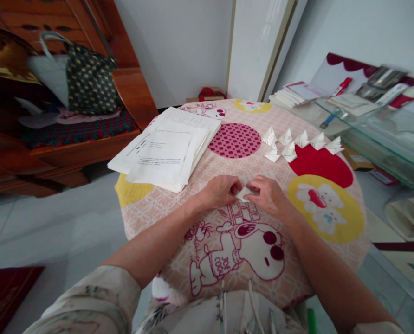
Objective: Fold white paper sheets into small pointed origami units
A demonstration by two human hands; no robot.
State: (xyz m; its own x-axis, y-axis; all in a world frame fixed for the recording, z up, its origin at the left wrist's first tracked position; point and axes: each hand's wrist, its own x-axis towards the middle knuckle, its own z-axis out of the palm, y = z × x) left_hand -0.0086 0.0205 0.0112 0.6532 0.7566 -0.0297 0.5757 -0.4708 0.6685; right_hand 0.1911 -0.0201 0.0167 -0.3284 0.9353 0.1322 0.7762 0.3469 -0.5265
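Note:
Between my two hands is a small piece of folded white paper (243, 194), held just above the cloth-covered table. My left hand (221, 191) pinches its left side with curled fingers. On the right side, my right hand (267, 195) grips it between thumb and fingers. Part of the paper is hidden behind the fingertips. Beyond my right hand, several small pointed folded paper pieces (288, 152) stand in two rows. To the left of my hands lies a stack of printed sheets (165, 155).
A patterned tablecloth (207, 232) covers the round table. At the right, a glass shelf (377, 134) holds papers, a red marker (341, 86) and metal containers. A wooden bench (88, 139) with a dark patterned bag (90, 79) stands at the left.

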